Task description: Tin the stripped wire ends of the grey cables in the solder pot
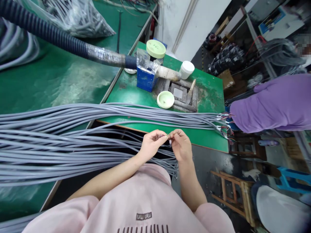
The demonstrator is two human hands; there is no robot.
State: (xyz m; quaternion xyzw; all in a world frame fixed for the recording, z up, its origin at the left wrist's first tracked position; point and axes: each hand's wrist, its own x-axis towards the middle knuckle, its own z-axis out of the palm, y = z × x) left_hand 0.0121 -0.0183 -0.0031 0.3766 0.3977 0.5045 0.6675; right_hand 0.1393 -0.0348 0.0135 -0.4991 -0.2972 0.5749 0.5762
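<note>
The cables (155,112) look like smooth, faintly shiny plastic, the tabletop (73,82) glossy, the hose (62,36) ribbed plastic, the bag (96,27) crinkled clear film, the square fixture (179,94) rough, grimy metal, the pink shirt (138,195) matt cloth and the slatted stool (247,197) bare wood.

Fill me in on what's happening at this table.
A person's left hand and right hand meet in front of the body, fingertips pinching some thin wires. One bundle of grey cables lies across the green table, loose coloured ends near its right edge; more grey cables stretch beneath the hands. Someone in a purple top is at the right.
</note>
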